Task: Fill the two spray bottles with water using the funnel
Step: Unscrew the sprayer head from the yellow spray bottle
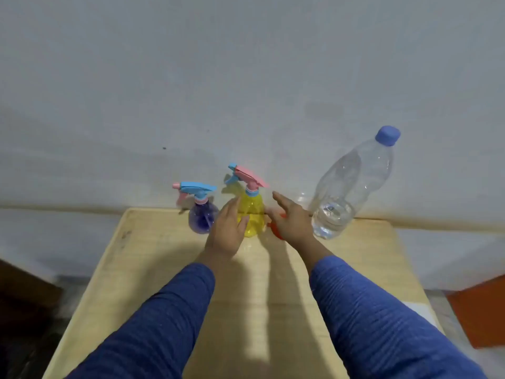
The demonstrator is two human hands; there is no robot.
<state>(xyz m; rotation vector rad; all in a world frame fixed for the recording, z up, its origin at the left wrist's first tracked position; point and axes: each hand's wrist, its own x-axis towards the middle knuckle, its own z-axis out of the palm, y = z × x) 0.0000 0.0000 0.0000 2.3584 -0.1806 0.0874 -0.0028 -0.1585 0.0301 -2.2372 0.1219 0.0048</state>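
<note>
Table (153, 269): pale wood-look top, matt, faint grain, some scuffs nr left edge. On it, far end: purple spray bottle (201, 218) & yellow spray bottle (252, 214), both translucent glossy plastic w/ opaque pink/blue plastic trigger heads. Right of yellow one: bit of red-orange funnel (276, 231), smooth plastic. Further right, water bottle (352, 184): clear thin plastic, shiny, blue matt cap. Sleeves (382, 318): blue ribbed knit cloth. Wall (246, 77) behind table: matt painted.

The purple spray bottle (201, 218) has a blue trigger head with pink nozzle; the yellow spray bottle (252, 214) has a pink head with blue nozzle. The clear water bottle (345, 190) wears a blue cap, the funnel (276, 231) shows red, the sleeves (382, 318) are ribbed blue, the table (153, 258) pale wood
</note>
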